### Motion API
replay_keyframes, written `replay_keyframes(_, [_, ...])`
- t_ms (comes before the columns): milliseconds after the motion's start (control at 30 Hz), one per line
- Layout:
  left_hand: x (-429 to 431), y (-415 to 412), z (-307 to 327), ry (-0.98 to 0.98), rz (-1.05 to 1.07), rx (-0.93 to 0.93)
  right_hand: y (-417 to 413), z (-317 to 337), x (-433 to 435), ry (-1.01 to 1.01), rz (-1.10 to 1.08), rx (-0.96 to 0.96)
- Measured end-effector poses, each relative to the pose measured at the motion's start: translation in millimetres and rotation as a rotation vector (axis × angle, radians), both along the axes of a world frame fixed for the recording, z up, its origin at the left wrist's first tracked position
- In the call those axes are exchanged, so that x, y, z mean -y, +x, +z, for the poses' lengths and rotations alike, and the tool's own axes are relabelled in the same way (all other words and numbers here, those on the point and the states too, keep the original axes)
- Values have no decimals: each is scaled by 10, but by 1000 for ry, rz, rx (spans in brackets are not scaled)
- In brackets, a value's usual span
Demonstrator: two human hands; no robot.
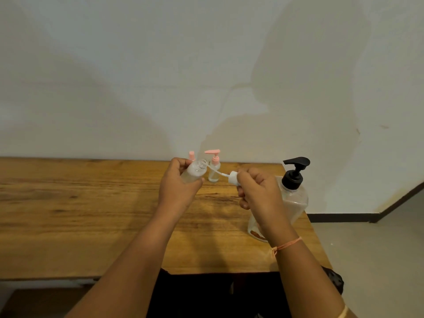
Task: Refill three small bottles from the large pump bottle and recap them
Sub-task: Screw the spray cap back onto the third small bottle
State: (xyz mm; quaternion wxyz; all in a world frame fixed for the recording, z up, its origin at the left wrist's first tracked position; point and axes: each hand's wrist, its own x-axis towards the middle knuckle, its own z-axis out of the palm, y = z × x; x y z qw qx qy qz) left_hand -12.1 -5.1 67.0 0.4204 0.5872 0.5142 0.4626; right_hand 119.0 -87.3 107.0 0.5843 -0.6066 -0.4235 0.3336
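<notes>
My left hand (177,182) grips a small clear bottle (194,172), tilted with its open neck pointing right. My right hand (255,191) pinches that bottle's white pump cap (233,177); its thin dip tube (215,170) runs from the cap to the bottle's mouth. Behind my hands stand two small bottles with pink pump caps: one (214,167) in plain sight, the other (191,155) mostly hidden by my left hand. The large clear pump bottle (294,196) with a black pump head stands on the table at the right, partly behind my right forearm.
The wooden table (91,214) runs along a white wall (206,76). Its right edge lies just past the large bottle, with bare floor (371,260) beyond. The front edge is close to my body.
</notes>
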Motion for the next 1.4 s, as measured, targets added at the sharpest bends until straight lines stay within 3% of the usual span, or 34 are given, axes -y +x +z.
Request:
replay_keyframes(233, [83,35,30,-22,-182,-115,33,-56,10,143,-16,453])
replay_keyframes(333, [115,70,26,-35,-257,-168,39,-134,-34,146,36,561])
replay_keyframes(933, [129,58,12,0,-271,-197,135,-157,-56,121,170,342])
replay_keyframes(1400, [196,172,-29,-93,-324,-77,39,-81,-91,81,-113,381])
